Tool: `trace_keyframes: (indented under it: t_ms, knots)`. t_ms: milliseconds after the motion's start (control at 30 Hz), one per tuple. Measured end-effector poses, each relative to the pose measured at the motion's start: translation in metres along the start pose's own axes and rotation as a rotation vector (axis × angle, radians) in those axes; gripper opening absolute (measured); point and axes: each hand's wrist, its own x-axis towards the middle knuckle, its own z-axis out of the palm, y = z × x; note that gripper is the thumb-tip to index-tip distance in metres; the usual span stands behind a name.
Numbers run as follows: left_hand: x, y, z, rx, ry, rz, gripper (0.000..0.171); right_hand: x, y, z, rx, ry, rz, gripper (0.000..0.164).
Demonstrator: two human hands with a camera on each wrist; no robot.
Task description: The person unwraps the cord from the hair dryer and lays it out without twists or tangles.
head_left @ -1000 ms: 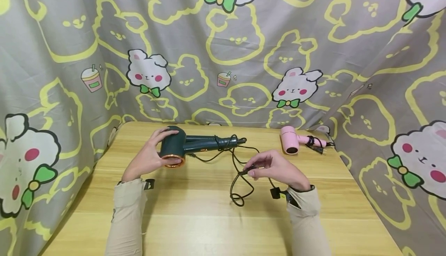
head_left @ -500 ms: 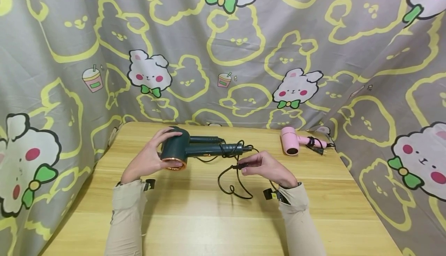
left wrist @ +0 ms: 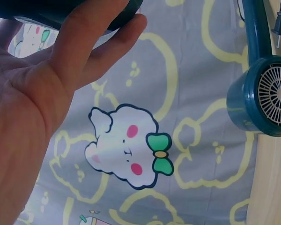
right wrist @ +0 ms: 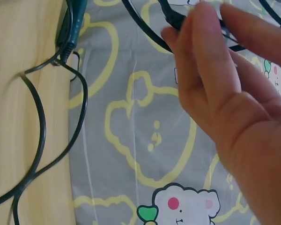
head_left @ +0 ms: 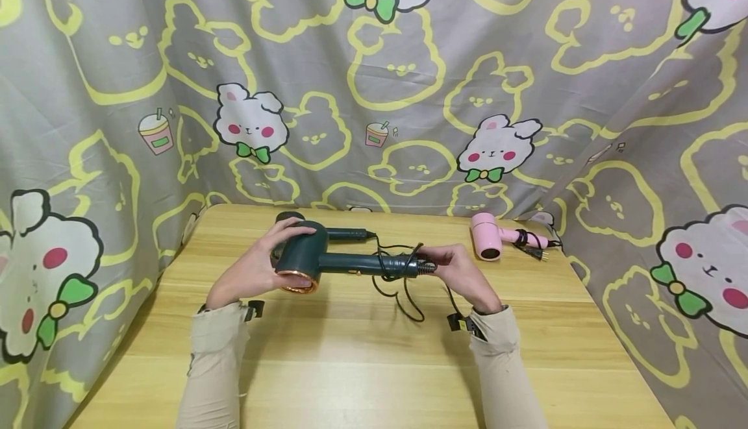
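My left hand grips the barrel of a dark green hair dryer with a copper rim, raised over the table. Its handle points right, with black power cord wound around it. At the handle's end, my right hand pinches a black part of the cord, seen between thumb and fingers in the right wrist view. Whether that part is the plug is hard to tell. Just behind lies a second dark green hair dryer, its pale grille facing the left wrist camera.
At the table's back right lies a pink hair dryer, its cord wrapped around the handle and its plug beside it. A patterned curtain encloses the back and sides of the wooden table.
The held dryer has risen and come nearer and rightward, apart from the second dryer behind. My right hand has gone up to its handle end, and the hanging cord loop has been drawn up.
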Motion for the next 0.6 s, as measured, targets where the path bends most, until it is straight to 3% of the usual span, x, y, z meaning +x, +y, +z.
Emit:
trace_keyframes:
  t_ms: [400, 600]
  knots:
    - [0.004, 0.004, 0.007, -0.02, -0.064, -0.012, 0.086, 0.002, -0.005, 0.003, 0.272, 0.248, -0.125, 0.045]
    - [0.006, -0.001, 0.009, -0.02, -0.074, -0.027, 0.086, 0.0, -0.011, 0.005, 0.328, 0.361, -0.223, 0.047]
